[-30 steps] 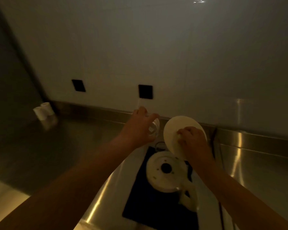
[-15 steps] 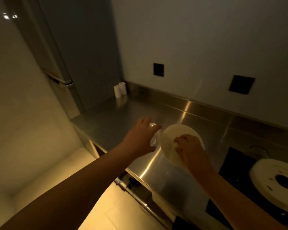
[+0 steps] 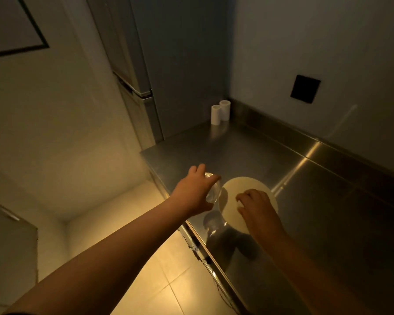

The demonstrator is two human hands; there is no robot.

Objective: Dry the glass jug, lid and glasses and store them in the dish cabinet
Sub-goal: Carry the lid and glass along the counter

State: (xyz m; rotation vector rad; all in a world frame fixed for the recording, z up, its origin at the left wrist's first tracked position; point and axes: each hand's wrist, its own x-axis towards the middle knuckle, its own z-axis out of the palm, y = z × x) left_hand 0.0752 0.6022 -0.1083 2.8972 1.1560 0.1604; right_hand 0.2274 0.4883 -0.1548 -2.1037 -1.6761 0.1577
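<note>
Now, hand by hand:
Left hand (image 3: 192, 192): reached out over the counter's front edge, fingers curled round a clear glass (image 3: 214, 192); thumb and fingertips wrap its sides, so the grasp is closed on it.
Glass: held tilted in the air, just beside the lid's left rim; whether the two touch cannot be told in the dim light.
Right hand (image 3: 257, 206): fingers bent, gripping the round pale lid (image 3: 234, 189) from its near side; the fingertips lie on the lid's face.
Lid: held tilted above the steel counter (image 3: 305, 201), its shadow and the glass's falling on the metal below.
Counter: stainless, with a raised back edge along the wall.
Far corner: two white rolls (image 3: 220, 113) upright, side by side, well apart from the hands.
Wall: one black square plate (image 3: 305, 89).
Left of counter: tall grey cabinet (image 3: 168, 64); tiled floor (image 3: 168, 280) below.
</note>
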